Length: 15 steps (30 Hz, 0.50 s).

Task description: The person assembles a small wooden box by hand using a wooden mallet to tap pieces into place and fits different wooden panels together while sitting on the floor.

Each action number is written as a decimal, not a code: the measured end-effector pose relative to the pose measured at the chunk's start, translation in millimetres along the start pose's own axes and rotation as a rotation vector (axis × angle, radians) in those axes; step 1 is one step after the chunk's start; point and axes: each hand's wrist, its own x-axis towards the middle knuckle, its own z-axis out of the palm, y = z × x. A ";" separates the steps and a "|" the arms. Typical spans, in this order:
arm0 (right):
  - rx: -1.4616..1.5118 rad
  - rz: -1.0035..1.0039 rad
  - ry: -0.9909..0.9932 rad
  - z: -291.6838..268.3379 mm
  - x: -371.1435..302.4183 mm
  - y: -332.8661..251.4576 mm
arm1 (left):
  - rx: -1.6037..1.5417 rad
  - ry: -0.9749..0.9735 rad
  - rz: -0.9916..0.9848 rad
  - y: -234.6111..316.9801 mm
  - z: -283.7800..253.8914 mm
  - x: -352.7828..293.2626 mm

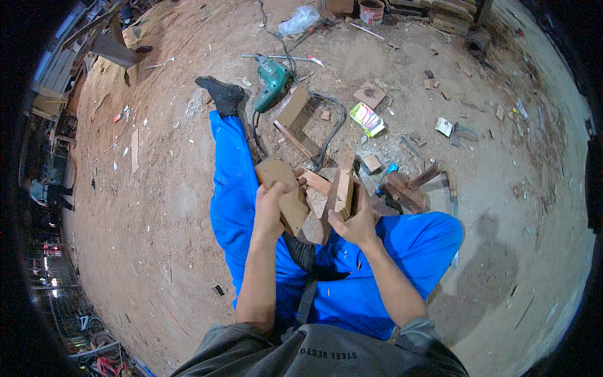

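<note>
My left hand (272,204) is closed round a flat wooden board (290,202) held up between my legs. My right hand (357,220) grips a narrower wooden piece (343,191), its thumb on the near face. A short reddish wooden crosspiece (317,182) spans the gap between the two; whether all three are joined I cannot tell. Most fingers of both hands are hidden behind the wood. Just beyond, an L-shaped pair of joined boards (294,119) lies on the ground beside a green power drill (272,83).
My legs, in blue trousers (235,179), frame the work. Right of my right hand lie a wooden mallet-like tool (408,190) and a small wood block (372,164). A dark cord (339,129) loops past a bright printed packet (367,119). Far left, another person (50,193) stands.
</note>
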 end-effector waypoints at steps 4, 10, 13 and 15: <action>-0.166 0.034 0.010 -2.9 6.1 -4.1 | 0.298 -0.010 0.075 -45.0 -10.3 13.9; -0.310 -0.029 0.050 -7.0 9.1 -10.3 | 0.703 -0.083 0.193 -56.4 -7.0 25.0; -0.350 -0.045 0.055 -6.4 10.0 -15.3 | 0.658 -0.095 0.309 -48.0 -4.0 22.6; -0.369 -0.042 0.057 -6.1 11.1 -16.2 | 0.619 -0.118 0.192 -43.8 -3.5 21.5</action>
